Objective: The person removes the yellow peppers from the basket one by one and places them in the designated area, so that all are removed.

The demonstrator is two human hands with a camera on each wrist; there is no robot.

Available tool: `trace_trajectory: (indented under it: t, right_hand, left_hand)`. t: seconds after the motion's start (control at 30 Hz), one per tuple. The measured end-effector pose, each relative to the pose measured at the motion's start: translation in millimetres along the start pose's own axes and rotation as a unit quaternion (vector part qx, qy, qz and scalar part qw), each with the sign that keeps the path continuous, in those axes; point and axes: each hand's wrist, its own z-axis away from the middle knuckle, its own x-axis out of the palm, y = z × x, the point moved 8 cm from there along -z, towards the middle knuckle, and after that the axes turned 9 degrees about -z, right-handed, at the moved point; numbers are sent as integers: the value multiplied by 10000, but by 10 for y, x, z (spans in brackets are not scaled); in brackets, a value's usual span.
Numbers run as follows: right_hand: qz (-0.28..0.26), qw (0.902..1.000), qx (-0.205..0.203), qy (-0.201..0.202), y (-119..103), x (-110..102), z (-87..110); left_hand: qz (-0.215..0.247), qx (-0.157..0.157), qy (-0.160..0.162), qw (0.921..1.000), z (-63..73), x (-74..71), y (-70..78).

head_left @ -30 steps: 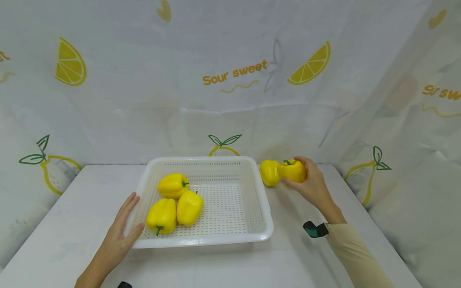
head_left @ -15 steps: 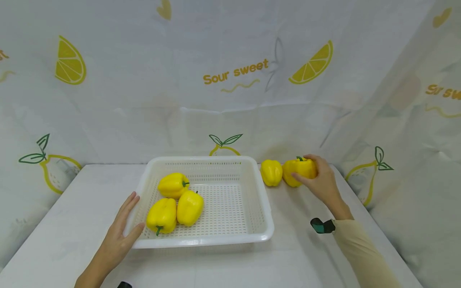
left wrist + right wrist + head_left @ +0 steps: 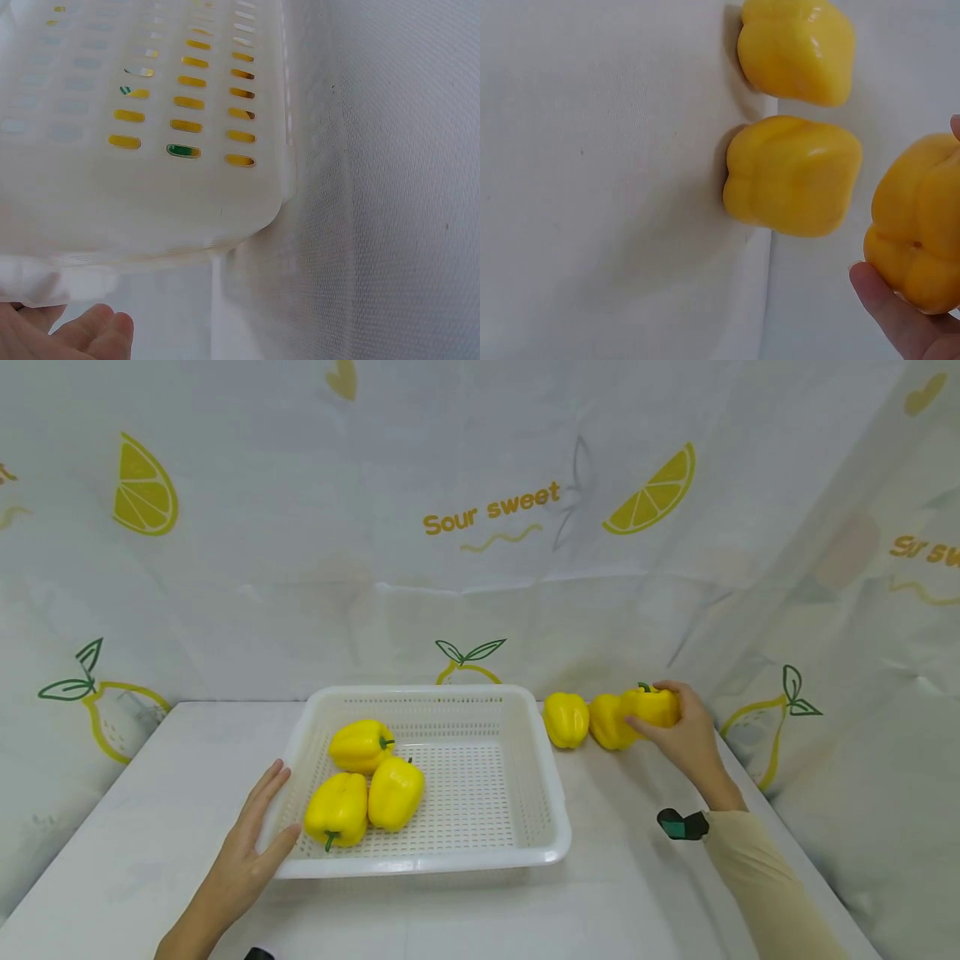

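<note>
My right hand [image 3: 690, 735] grips a yellow bell pepper [image 3: 654, 707], green stem up, at the table's back right. In the right wrist view this pepper [image 3: 922, 217] is apart from two others. Those two, a bell pepper [image 3: 566, 720] beside the basket and another bell pepper [image 3: 609, 723] partly covered by the held one, stand in a row. My left hand [image 3: 246, 847] rests against the left side of the white plastic basket [image 3: 450, 865], fingers extended. Inside the basket, toward its left, lie three bell peppers [image 3: 337, 810]. Only some left fingertips [image 3: 112, 337] show in the left wrist view.
The white table [image 3: 465, 918] runs back to a white sheet [image 3: 360, 527] printed with lemons, which also hangs along the right side. Table surface shows in front of the basket and to both sides of it.
My right hand has moved right with the pepper, away from the pepper beside the basket, and the second standing pepper has come into view between. My left hand and the basket stay put.
</note>
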Motion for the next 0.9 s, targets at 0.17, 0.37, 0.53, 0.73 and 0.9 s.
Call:
trace_trajectory:
  t: [0.17,0.37,0.53,0.73,0.9]
  right_hand:
    - [-9,9997,205,-108,74,-28,-28]
    - [-131,9991,337,-216,148,-56,-58]
    - [-65,9990,410,-192,232,-78,-92]
    - [107,9984,526,-156,353,-91,-129]
    - [-28,9952,964,-170,508,-82,-131]
  left_hand:
    - [-10,34,17,10000,2,1,-6]
    - [-104,95,67,9999,2,-14,22]
    - [-113,69,82,9999,-8,-5,-5]
    - [-85,57,86,9999,-15,-1,-15]
    - [-80,41,76,9999,-16,4,-10]
